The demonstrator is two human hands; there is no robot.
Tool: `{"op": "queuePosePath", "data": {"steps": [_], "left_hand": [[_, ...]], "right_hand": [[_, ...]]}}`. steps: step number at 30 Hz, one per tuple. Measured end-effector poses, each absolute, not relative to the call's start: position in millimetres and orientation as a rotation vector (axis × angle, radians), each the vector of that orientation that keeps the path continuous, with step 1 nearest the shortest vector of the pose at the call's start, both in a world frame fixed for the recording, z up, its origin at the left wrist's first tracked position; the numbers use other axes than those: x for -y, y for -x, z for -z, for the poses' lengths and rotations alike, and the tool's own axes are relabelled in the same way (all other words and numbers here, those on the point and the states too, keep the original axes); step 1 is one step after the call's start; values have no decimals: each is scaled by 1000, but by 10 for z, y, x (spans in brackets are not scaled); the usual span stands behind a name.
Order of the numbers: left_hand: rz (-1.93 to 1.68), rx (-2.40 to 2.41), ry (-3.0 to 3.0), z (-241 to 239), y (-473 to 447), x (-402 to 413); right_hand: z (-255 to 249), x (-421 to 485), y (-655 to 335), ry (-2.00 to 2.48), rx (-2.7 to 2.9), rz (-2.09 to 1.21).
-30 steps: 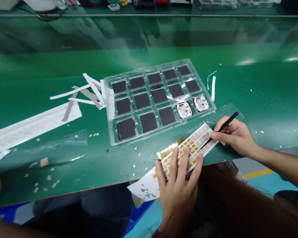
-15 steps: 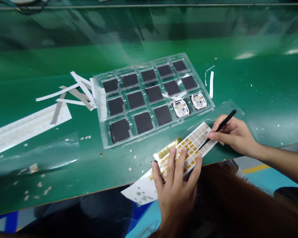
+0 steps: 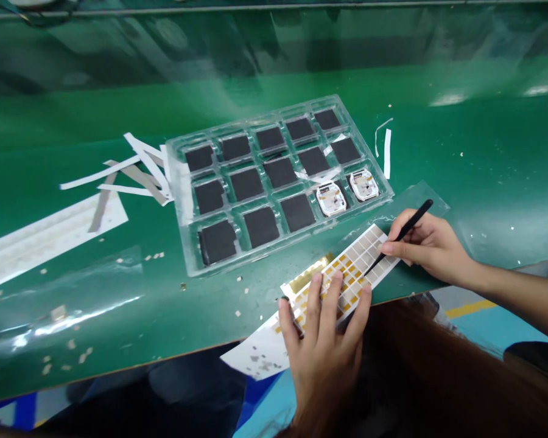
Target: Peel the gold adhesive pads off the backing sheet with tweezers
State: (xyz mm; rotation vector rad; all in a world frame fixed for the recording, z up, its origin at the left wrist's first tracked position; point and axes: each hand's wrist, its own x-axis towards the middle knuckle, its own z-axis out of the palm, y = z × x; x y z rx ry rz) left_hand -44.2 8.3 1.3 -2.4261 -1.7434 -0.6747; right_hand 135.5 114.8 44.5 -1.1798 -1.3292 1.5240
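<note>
Lying beneath left hand (image 3: 322,344): sticker sheet (image 3: 369,246)

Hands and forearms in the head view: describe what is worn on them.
Left hand and right hand are both bare: no gloves, finger cots or rings show. The right forearm is bare too, with no sleeve or watch in view.

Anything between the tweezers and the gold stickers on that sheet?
Nothing visible. The right hand holds the tweezers with the tip down on the sticker sheet, at the edge of the gold stickers. The left hand presses the sheet beside the tip, not across it.
</note>
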Motion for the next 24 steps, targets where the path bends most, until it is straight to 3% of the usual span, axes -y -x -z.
{"op": "queuePosePath", "data": {"steps": [24], "left_hand": [[673,1716,2440,-30,464,-90]], "right_hand": [[-460,-1151,-1348,1205,1356,-1515]]}}
